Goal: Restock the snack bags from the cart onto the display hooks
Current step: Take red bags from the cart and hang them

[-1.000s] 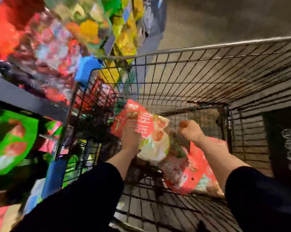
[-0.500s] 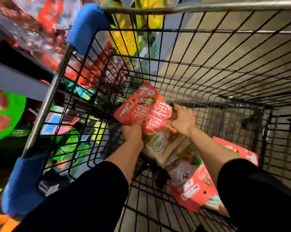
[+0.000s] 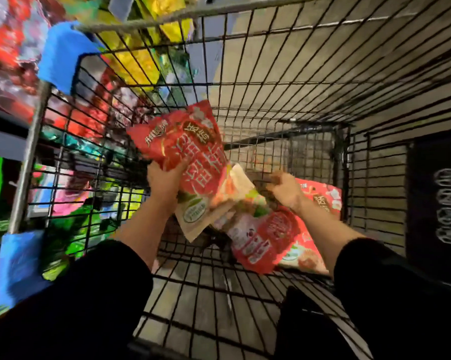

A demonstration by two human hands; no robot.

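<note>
Reaching down into the wire cart point(image 3: 284, 81), I have my left hand point(image 3: 164, 181) wrapped around the lower part of a red snack bag point(image 3: 185, 154), its fingers curled round the bag's edge, the bag tilted up above the cart floor. My right hand point(image 3: 286, 189) is down among the other red snack bags point(image 3: 266, 240) lying in the bottom of the cart; its fingers are curled, but they are blurred and I cannot tell whether they hold anything. Both my sleeves are black. Blue padding point(image 3: 63, 54) covers the cart's left corner, and beyond the mesh on that side hang colourful packets point(image 3: 9, 45) on the display.
</note>
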